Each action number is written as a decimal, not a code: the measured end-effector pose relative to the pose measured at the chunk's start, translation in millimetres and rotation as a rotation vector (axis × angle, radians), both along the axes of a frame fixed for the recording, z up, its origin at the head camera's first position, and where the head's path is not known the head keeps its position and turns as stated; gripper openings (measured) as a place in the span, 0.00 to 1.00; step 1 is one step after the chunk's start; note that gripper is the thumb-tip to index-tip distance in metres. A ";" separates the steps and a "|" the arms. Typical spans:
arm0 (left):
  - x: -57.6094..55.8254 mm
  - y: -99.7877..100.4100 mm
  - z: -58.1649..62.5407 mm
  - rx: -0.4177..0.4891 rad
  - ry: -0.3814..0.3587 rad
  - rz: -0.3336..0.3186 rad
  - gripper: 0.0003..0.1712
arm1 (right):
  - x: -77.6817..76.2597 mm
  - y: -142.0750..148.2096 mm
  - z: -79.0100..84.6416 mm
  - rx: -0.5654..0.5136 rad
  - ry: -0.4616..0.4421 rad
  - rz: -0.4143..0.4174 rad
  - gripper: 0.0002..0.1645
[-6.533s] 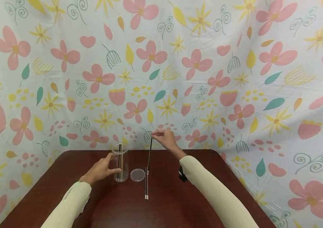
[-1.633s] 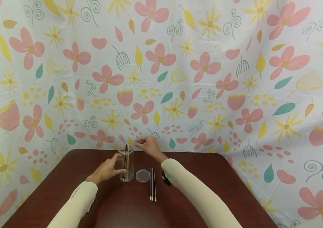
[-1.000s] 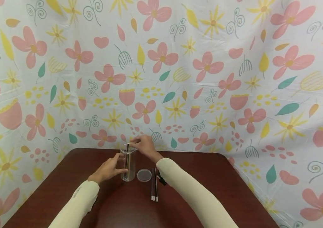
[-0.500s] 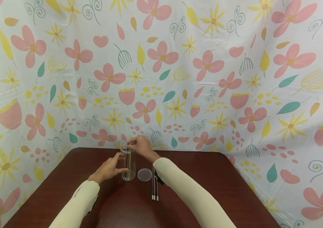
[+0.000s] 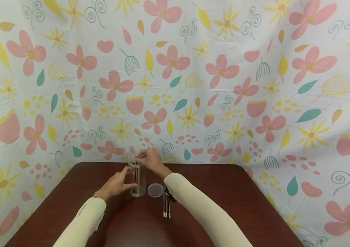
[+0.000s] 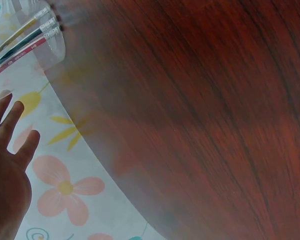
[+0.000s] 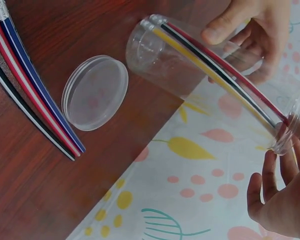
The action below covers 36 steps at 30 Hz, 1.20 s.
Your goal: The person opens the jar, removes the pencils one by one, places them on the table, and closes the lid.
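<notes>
A clear plastic jar stands on the table, with a yellow pencil, a black pencil and a red pencil leaning inside, eraser ends down. My left hand holds the jar from its left side, thumb in front; the left wrist view shows this hand only partly. At the jar's mouth, my right hand has its fingertips inside the rim, pinching at a pencil's upper end. That hand partly hides the tips in the right wrist view, so which pencil it pinches is unclear.
A round clear lid lies right of the jar. Beyond it lie three pencils side by side: blue, red and black, partly under the right forearm. A floral cloth hangs behind the brown table.
Earlier my right hand held a dark pencil over two on the table; three lie there now. It has since moved left to the jar and lowered its fingers into the mouth. Left hand stays.
</notes>
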<state>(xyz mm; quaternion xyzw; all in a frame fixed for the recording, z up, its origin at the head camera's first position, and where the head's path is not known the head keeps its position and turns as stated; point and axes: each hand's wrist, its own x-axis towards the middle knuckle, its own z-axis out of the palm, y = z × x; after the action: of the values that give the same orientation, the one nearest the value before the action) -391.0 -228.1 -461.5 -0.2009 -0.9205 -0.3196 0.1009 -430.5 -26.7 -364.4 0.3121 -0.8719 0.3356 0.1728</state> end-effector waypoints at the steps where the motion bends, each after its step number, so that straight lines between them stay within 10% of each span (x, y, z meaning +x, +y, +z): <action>1: 0.2 0.3 0.4 0.001 0.000 -0.001 0.44 | -0.2 0.2 -0.2 -0.001 0.002 0.001 0.04; 36: 2.7 3.0 2.2 -0.003 0.006 0.013 0.41 | 1.4 14.7 29.9 -0.058 0.098 -0.039 0.10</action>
<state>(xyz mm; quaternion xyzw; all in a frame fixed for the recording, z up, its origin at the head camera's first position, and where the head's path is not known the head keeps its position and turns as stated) -388.2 -225.1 -459.3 -0.1960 -0.9219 -0.3171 0.1053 -429.2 -12.0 -334.5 0.3058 -0.8582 0.3417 0.2308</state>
